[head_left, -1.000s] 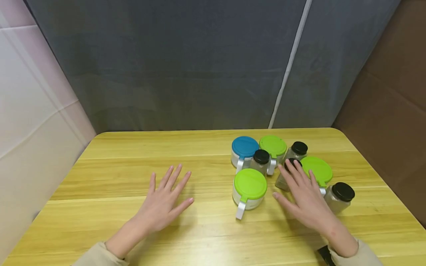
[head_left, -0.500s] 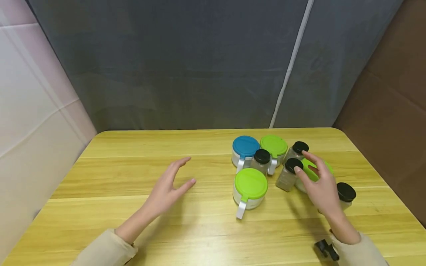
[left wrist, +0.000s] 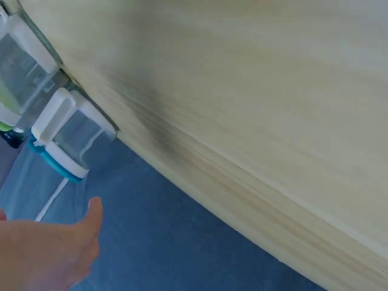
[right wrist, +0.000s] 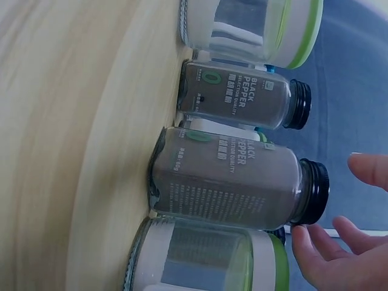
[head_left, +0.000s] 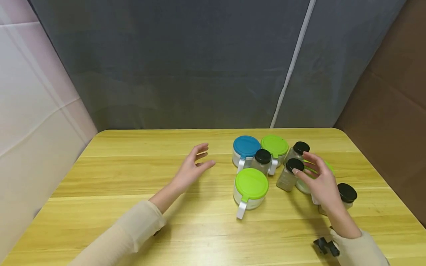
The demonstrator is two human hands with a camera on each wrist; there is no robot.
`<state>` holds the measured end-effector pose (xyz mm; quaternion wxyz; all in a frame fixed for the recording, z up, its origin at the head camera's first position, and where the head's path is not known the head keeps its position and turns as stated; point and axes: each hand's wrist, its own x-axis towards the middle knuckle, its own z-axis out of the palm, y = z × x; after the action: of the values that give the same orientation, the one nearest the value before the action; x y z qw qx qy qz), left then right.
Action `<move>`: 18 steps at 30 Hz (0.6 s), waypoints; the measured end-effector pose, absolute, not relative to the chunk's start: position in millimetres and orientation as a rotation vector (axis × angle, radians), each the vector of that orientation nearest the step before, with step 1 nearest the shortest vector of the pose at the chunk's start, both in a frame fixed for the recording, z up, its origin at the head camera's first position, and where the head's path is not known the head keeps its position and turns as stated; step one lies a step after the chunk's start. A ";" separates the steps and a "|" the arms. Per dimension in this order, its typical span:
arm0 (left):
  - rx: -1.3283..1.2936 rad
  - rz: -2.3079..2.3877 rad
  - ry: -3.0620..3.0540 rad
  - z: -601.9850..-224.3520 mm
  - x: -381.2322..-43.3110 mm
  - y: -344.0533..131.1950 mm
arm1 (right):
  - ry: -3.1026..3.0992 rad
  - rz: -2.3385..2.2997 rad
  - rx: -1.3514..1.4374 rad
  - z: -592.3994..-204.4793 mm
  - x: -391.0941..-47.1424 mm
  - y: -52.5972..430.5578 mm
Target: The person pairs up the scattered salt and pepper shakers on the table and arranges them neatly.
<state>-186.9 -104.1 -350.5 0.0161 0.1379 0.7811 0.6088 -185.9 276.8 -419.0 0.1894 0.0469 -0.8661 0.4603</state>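
Right of centre stood the pepper jar (head_left: pixel 285 181), the right hand (head_left: pixel 323 184) at its cap (head_left: pixel 294 164), fingers parted, nothing gripped; a firm pinch, clear of the green-lidded pot (head_left: pixel 303 187), looked wisest. Left hand (head_left: pixel 190 170): fingers relaxed, empty.

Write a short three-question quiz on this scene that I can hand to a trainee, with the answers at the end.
1. Count: how many black-capped bottles show in the head view?
2. True or false: the left hand is apart from the blue-lidded jar.
3. Choose: in the right wrist view, what do the large English words on the upper bottle say? A) SEA SALT; B) BLACK PEPPER; C) WHITE SUGAR.

Key: 1. Four. 2. True; there is a gap between them in the head view. 3. B.
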 end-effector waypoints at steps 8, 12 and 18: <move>0.397 1.838 2.413 -356.0 -215.1 -78.7 | -2.501 1.292 0.124 -412.4 -182.7 273.0; 0.389 1.761 2.452 -358.1 -229.0 -67.4 | -2.529 1.275 0.109 -415.1 -186.3 275.4; 0.405 1.663 2.462 -359.8 -243.9 -51.9 | -2.563 1.255 0.103 -419.8 -190.9 278.3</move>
<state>-243.9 -51.9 -359.8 0.0712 0.1348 0.8190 0.5532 -190.9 278.3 -419.8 0.1426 0.0357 -0.8883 0.4351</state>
